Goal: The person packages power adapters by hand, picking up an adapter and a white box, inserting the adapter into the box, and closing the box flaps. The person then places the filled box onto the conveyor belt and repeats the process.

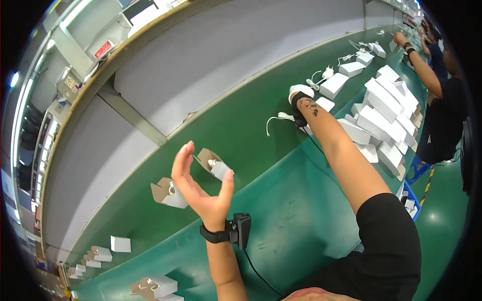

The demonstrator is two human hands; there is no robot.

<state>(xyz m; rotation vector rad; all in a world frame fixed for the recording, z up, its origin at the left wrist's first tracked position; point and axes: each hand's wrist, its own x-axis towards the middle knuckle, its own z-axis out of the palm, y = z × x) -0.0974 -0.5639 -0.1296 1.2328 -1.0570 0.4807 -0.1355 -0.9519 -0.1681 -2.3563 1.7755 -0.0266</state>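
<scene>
My left hand (202, 196) is raised over the green work surface, with thumb and fingers spread apart and nothing between them. Close by are two open white boxes with brown insides: one box (175, 198) left of the palm, another box (221, 169) between the fingertips and thumb. Each has something white inside. My right arm reaches far forward, and my right hand (302, 91) looks white beyond its black wrist strap; whether that is a glove or a held thing is unclear, and its fingers are hidden. A white cable (282, 116) and a small white box (325, 104) lie beside it.
A large pile of white boxes (384, 113) stands at the right. Beyond my right hand runs a row of white boxes (334, 86) and cabled plugs (327, 73). More open boxes (164, 287) sit at lower left. A co-worker's arm (424, 67) reaches in at upper right.
</scene>
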